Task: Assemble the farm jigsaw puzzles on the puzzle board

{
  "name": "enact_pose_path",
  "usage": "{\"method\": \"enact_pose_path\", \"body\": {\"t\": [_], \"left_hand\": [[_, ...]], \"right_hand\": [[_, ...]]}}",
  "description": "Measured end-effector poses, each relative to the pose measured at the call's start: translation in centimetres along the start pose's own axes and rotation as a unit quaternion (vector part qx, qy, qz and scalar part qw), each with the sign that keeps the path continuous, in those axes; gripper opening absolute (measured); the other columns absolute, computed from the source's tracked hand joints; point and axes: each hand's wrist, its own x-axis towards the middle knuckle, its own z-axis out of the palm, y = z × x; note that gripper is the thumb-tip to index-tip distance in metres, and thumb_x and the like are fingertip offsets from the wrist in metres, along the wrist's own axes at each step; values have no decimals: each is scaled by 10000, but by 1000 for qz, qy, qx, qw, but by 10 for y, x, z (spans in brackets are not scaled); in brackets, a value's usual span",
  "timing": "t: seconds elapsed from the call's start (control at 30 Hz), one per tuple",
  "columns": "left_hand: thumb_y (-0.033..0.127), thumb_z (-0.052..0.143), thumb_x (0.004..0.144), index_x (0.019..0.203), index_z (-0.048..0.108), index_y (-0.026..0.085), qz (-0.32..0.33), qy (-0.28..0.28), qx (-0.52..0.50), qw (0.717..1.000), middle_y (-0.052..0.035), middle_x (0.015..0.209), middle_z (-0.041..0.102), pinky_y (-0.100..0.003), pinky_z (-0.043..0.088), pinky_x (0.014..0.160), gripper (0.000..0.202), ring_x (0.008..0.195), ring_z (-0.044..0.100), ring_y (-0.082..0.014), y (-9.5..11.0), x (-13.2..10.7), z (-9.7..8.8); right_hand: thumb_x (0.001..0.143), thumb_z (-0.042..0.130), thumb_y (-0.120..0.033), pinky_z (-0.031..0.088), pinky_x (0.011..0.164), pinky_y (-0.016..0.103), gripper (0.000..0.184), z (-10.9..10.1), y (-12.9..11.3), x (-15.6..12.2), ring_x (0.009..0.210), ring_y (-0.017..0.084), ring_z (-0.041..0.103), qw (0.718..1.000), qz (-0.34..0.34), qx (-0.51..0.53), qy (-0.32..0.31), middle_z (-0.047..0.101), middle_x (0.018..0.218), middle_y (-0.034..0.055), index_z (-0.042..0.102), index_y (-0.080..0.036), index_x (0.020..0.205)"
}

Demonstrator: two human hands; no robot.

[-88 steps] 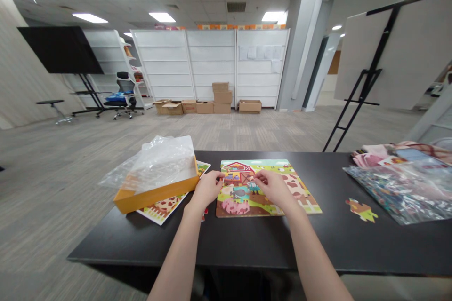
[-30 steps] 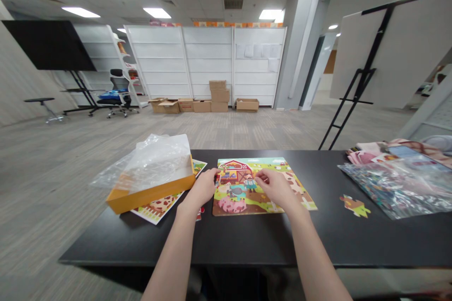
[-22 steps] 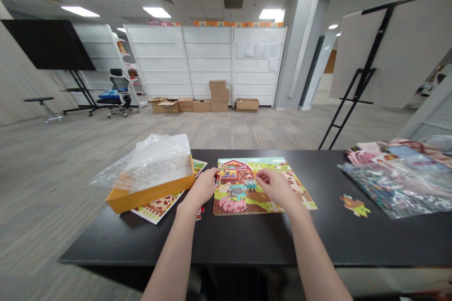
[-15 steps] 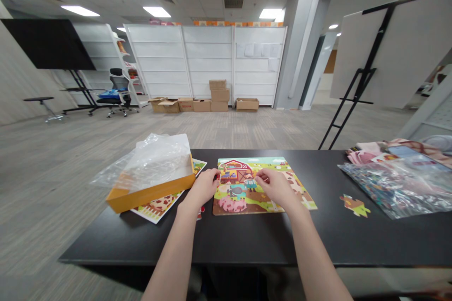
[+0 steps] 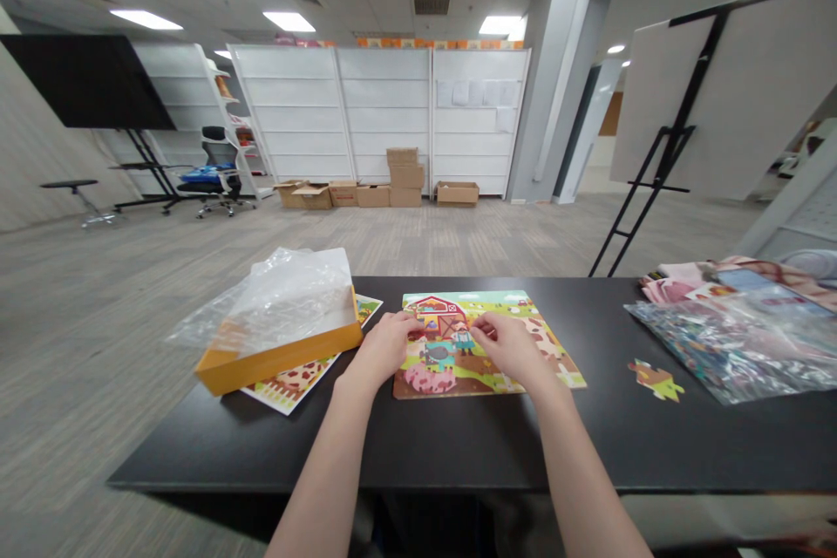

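Observation:
A colourful farm jigsaw puzzle point(image 5: 487, 384) lies flat on the black table, with a red barn, a farmer, a pink pig and a spotted cow in its picture. My left hand point(image 5: 387, 347) rests over the puzzle's left edge, its fingers stretched onto the barn area. Above the right half, my right hand point(image 5: 513, 342) is bent, with thumb and fingertips close together beside the farmer. Anything small between those fingertips is hidden. A loose puzzle piece point(image 5: 656, 380), brown and yellow-green, lies on the table to the right, apart from both hands.
On the left, a yellow box point(image 5: 281, 359) holding clear plastic wrap point(image 5: 275, 301) sits over a printed picture sheet point(image 5: 288, 392). A clear bag point(image 5: 751, 349) with colourful contents and pink cloth lies at the right. The black table's point(image 5: 458, 453) front edge runs below my forearms.
My left hand has moved a little to the right, further over the puzzle's barn area. My right hand has hardly moved.

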Motion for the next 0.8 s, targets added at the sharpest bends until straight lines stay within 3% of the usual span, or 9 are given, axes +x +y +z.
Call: {"method": "enact_pose_path", "body": {"t": [0.27, 0.47, 0.8], "left_hand": [[25, 481, 849, 1115, 751, 286, -28, -14, 32, 999, -55, 1183, 716, -338, 484, 889, 461, 1038, 616, -251, 13, -2, -5], [262, 510, 952, 1017, 750, 245, -61, -1, 50, 997, -79, 1070, 735, -341, 489, 861, 249, 1006, 630, -259, 24, -2, -10], [273, 526, 935, 1065, 753, 233, -68, -12, 96, 993, -93, 1137, 700, -376, 503, 884, 265, 1031, 610, -280, 29, 2, -7]], "right_hand": [[899, 559, -315, 460, 646, 274, 182, 2, -1, -1, 725, 185, 670, 1000, 10, -7, -3, 747, 826, 34, 684, -212, 817], [902, 559, -321, 460, 654, 267, 179, 3, 0, -1, 736, 181, 674, 1000, 6, -11, -7, 749, 843, 34, 690, -214, 843], [907, 560, -297, 456, 663, 266, 176, 5, -3, -1, 762, 181, 679, 999, -3, -35, -31, 757, 884, 47, 700, -199, 864]]}}
